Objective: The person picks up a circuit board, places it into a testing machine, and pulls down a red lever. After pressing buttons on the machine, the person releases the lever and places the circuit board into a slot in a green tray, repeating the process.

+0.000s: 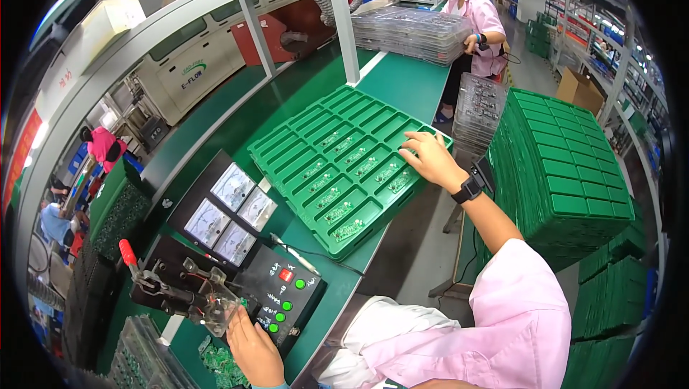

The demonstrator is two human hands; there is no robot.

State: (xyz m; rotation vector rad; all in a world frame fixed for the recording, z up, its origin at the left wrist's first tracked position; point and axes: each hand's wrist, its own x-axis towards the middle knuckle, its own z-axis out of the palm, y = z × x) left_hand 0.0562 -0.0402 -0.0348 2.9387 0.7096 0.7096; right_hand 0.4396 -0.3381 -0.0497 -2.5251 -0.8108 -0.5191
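Note:
My left hand is at the toggle-clamp test fixture, its fingers stretched out against the clear plastic plate. A sliver of green shows by the fingertips, too small to name. Over the far right part of a large green compartment tray is my right hand, fingers apart and bent, with nothing visible in them. Several small green circuit boards lie in the tray's near and middle compartments. The clamp's red handle stands raised. Beside the fixture sits a black control box with green and red buttons.
Four-dial meter panel stands behind the control box. Loose circuit boards lie near my left hand. Tall stacks of green trays rise at my right. Beyond the bench, a co-worker in pink holds stacked clear trays. A white frame post stands behind.

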